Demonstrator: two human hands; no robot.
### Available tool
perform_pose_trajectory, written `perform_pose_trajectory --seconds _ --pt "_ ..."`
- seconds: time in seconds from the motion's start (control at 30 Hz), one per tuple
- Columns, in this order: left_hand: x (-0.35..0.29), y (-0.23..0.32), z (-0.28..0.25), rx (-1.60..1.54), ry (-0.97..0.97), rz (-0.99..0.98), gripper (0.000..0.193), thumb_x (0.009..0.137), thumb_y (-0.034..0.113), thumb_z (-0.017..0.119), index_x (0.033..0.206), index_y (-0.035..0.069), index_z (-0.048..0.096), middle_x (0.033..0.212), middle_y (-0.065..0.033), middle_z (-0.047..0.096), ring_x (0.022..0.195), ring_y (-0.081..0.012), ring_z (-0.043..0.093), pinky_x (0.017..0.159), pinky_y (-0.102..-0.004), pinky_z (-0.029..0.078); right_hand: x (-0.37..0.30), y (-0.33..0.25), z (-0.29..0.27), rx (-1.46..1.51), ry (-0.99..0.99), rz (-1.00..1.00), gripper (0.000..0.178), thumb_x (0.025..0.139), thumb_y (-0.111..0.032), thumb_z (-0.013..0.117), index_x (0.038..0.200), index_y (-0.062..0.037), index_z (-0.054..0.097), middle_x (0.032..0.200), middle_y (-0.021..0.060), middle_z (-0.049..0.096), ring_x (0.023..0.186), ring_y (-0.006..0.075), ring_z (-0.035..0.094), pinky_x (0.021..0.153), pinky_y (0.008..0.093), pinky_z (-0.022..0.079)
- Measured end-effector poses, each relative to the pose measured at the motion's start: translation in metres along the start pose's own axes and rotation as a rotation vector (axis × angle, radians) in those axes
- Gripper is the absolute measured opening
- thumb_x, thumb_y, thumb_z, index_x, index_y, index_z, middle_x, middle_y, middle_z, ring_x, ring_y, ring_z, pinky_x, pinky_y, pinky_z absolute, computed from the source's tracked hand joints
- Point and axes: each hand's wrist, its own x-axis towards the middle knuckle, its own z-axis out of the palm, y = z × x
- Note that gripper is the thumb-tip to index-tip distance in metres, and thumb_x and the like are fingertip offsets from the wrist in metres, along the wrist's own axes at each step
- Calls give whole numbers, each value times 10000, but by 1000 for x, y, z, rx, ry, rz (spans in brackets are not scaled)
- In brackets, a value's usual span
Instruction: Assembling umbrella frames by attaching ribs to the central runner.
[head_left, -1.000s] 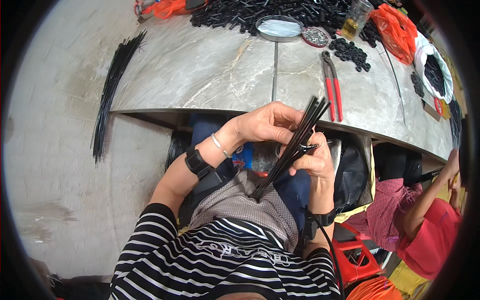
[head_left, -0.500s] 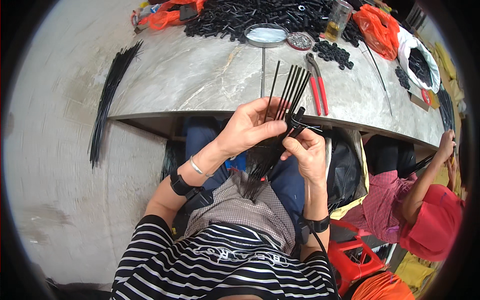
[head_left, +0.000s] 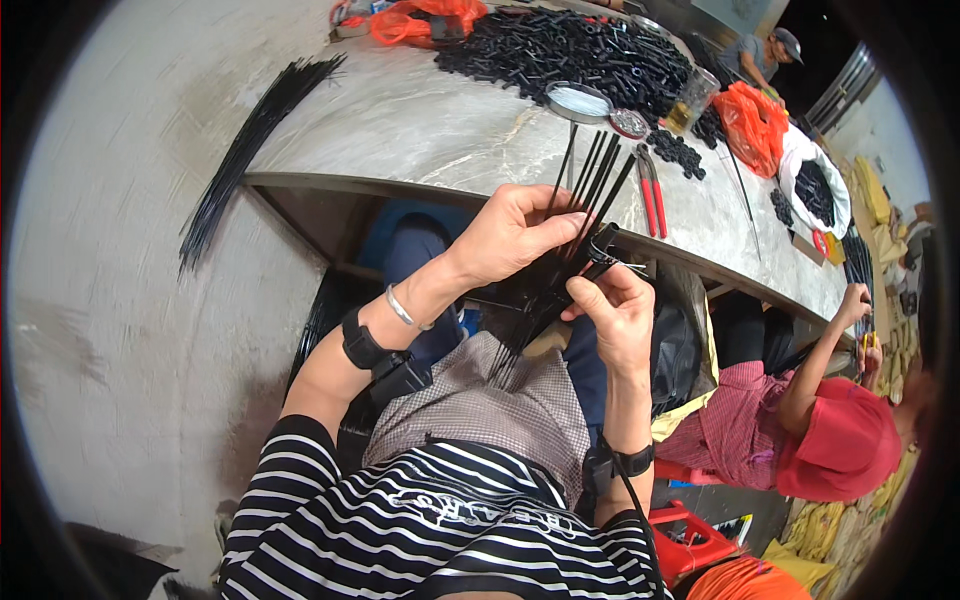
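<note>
My left hand [head_left: 520,235] is closed, its thumb pressing a fan of thin black rods [head_left: 605,165] against its fingers. The rods point up toward the table, and their lower ends run down over my lap. Beside it my right hand [head_left: 615,308] is closed, with a few thin pale pins [head_left: 632,267] sticking out at its fingertips. A short black tube [head_left: 604,240] lies against the rods just above those fingertips. What else the right fingers grip is hidden. Both hands are over my lap, at the table's front edge.
On the grey table [head_left: 400,135] are red-handled pliers [head_left: 652,200], a dish of pale pins [head_left: 578,102] and a heap of black tubes [head_left: 570,60]. A rod bundle [head_left: 250,155] overhangs its left end. A co-worker in a red hat [head_left: 845,440] sits at the right.
My view has turned, so the table shows tilted and another person appears at the back. My hands keep their hold; the rods have fanned and tilted a little to the right.
</note>
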Motion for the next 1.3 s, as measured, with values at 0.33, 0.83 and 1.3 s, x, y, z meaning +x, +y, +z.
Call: perform_pose_trajectory --seconds 0.33,0.83,1.3 --pt "-21 22 -5 -70 -100 -22 227 851 80 690 1063 1 668 923 -21 691 820 -59 610 736 -208 500 -12 -3 15 -26 -72 -29 254 817 -32 707 1043 53 628 819 43 650 671 63 597 544 200 529" --pt "-17 27 3 168 -171 -5 282 771 61 757 1027 -12 664 882 4 679 839 -44 576 766 -228 479 -4 0 -2 96 -175 27 203 795 5 708 980 21 625 870 31 625 722 88 615 563 221 557" --pt "11 8 5 315 -143 -70 326 727 -8 774 1034 -9 665 925 -54 701 852 -101 641 785 -264 520 13 4 -28 70 -156 55 134 798 -30 724 891 26 645 803 20 602 660 64 592 535 205 522"
